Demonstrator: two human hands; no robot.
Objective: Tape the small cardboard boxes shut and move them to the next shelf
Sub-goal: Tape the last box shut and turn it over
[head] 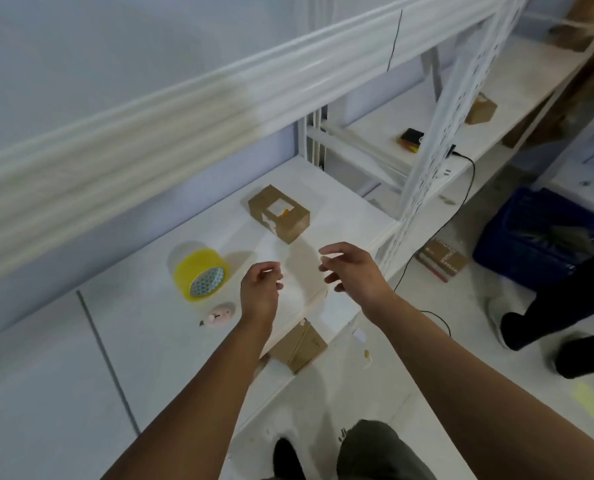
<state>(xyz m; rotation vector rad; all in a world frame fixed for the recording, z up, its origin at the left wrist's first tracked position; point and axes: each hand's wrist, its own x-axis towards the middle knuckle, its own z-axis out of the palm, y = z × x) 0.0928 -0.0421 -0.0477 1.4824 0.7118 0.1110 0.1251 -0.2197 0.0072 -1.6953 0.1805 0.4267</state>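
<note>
A small cardboard box with a white label sits on the white shelf, beyond both hands. My left hand hovers over the shelf with loosely curled fingers and holds nothing. My right hand hangs beside it near the shelf's front edge, fingers relaxed and apart, also empty. A yellow roll of tape lies left of my left hand. Below it lies a small pink cutter. A second cardboard box stands on a lower level under my left forearm. Another small box rests on the neighbouring shelf.
A perforated white upright divides this shelf from the neighbouring shelf, where a small black and orange object lies. A black cable hangs off it. On the floor are a blue crate, a flat box and another person's legs.
</note>
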